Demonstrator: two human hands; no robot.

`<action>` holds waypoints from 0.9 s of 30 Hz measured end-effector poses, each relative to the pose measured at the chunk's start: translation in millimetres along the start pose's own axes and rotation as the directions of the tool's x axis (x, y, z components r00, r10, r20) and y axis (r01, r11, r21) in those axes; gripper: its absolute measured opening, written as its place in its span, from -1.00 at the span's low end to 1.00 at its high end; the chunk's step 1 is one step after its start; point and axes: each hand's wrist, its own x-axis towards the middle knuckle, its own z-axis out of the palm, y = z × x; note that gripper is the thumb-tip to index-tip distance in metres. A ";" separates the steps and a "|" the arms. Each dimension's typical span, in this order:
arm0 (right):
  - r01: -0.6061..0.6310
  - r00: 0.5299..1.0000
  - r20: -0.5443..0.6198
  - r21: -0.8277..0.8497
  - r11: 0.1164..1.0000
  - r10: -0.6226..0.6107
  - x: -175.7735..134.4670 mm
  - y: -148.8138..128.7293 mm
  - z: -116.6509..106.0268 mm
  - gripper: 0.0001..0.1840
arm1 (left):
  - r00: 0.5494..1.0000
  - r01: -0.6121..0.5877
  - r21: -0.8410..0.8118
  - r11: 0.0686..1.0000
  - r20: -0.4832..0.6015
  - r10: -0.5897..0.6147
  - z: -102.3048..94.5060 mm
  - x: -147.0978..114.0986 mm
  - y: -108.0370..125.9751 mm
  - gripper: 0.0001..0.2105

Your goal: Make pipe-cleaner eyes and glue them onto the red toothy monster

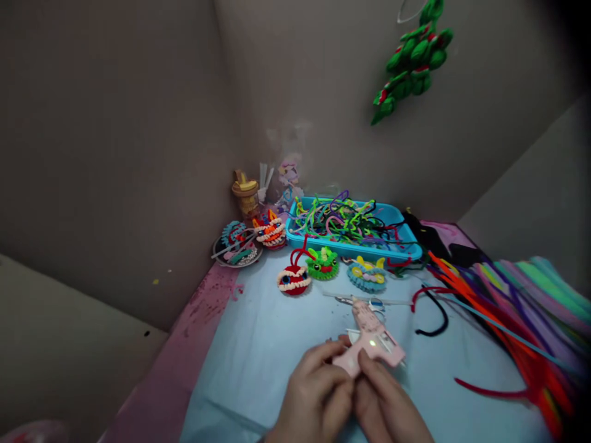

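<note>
A pink hot glue gun [369, 335] with a small lit light is held low over the table, its nozzle turned away from me. My left hand [311, 387] is closed around the end of its handle. Against the same handle presses my right hand [388, 397], with its fingers closed and partly hidden. Just past the nozzle lies a pair of scissors [377, 304]. Beyond it sit small pipe-cleaner animal heads: a red one [294, 280], a green one [322, 263] and a blue and yellow one [367, 274].
A blue tray [290, 237] of tangled pipe cleaners stands at the back. Left of it are an orange head [270, 231], a bowl [233, 264] with small pieces and a brown lidded cup [245, 194]. Bundles of pipe cleaners [517, 320] spread over the right side.
</note>
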 end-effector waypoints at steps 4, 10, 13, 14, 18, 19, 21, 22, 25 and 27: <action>0.048 0.984 -0.172 0.063 0.997 -0.037 6.8 -21.4 -2.5 -0.54 | 0.960 0.279 0.413 0.867 -0.157 -0.234 -55.2 11.6 -51.3 -0.86; 0.142 0.960 -0.237 -0.047 0.989 -0.149 8.6 -44.4 -19.9 -0.55 | 0.862 0.492 0.586 0.644 -0.222 -0.455 -126.5 22.2 -108.0 -0.81; 0.181 0.950 -0.216 -0.207 0.961 -0.225 8.3 -53.0 -23.4 -0.60 | 0.874 0.483 0.592 0.645 -0.285 -0.394 -129.7 20.5 -105.0 -0.82; 0.185 0.952 -0.190 -0.270 0.945 -0.241 8.5 -56.1 -24.5 -0.60 | 0.881 0.470 0.580 0.665 -0.262 -0.395 -126.2 20.1 -101.4 -0.81; 0.241 0.944 -0.094 -0.462 0.854 -0.317 11.2 -75.6 -25.8 -0.57 | 0.868 0.476 0.537 0.696 -0.161 -0.470 -104.2 21.1 -85.4 -0.80; 0.274 0.931 -0.083 -0.489 0.828 -0.356 12.5 -82.8 -24.1 -0.58 | 0.861 0.488 0.522 0.699 -0.156 -0.484 -99.3 22.5 -82.2 -0.80; 0.353 0.892 -0.072 -0.509 0.785 -0.447 16.2 -98.8 -18.3 -0.59 | 0.850 0.513 0.459 0.726 -0.150 -0.506 -91.3 27.0 -77.2 -0.79; 0.399 0.862 -0.076 -0.507 0.764 -0.501 18.6 -106.6 -14.8 -0.60 | 0.846 0.523 0.415 0.745 -0.141 -0.515 -88.0 30.3 -75.1 -0.78; 0.520 0.752 -0.100 -0.518 0.679 -0.651 27.9 -123.3 -8.7 -0.63 | 0.837 0.541 0.293 0.788 -0.102 -0.537 -77.6 43.6 -68.6 -0.78; 0.566 0.681 -0.077 -0.576 0.590 -0.728 34.6 -125.6 -12.7 -0.66 | 0.834 0.547 0.235 0.803 -0.072 -0.547 -68.1 54.3 -63.4 -0.81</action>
